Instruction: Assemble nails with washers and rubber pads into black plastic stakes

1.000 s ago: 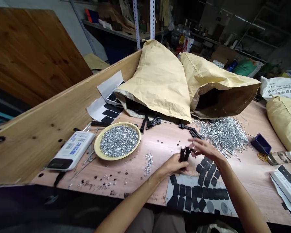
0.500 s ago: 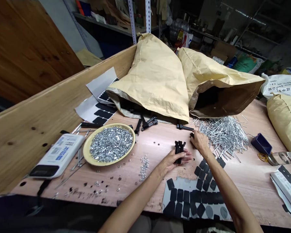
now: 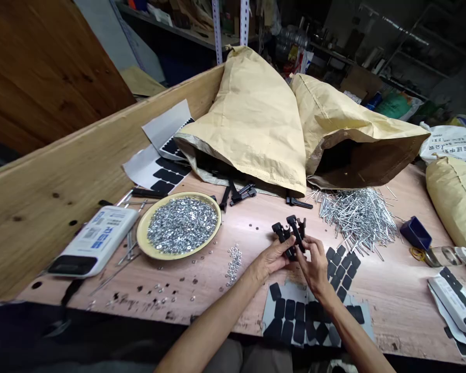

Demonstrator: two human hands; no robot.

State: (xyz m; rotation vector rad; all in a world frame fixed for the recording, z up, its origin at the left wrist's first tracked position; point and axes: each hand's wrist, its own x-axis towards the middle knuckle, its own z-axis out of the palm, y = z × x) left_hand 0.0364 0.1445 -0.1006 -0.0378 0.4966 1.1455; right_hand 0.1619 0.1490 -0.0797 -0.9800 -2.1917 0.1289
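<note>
Both hands meet over the middle of the wooden table [image 3: 396,295]. My left hand [image 3: 272,257] is closed round a bundle of black plastic clips [image 3: 285,234] held upright. My right hand [image 3: 314,260] grips another black clip [image 3: 296,228] and holds it against the bundle. Just below the hands lies a white sheet of black foam pads [image 3: 306,316]. A pile of thin metal pins [image 3: 359,215] lies to the right of the hands.
A yellow dish of small washers [image 3: 178,232] sits left of the hands, with loose washers [image 3: 233,259] beside it. Two tan paper sacks [image 3: 256,124] lie open at the back with loose black clips [image 3: 241,194] spilling out. A white box [image 3: 95,241] lies far left, a blue scoop [image 3: 415,233] right.
My right hand went to the clips lying by the pin pile, then came back with a black clip to my left hand. The bundle is now raised and tilted.
</note>
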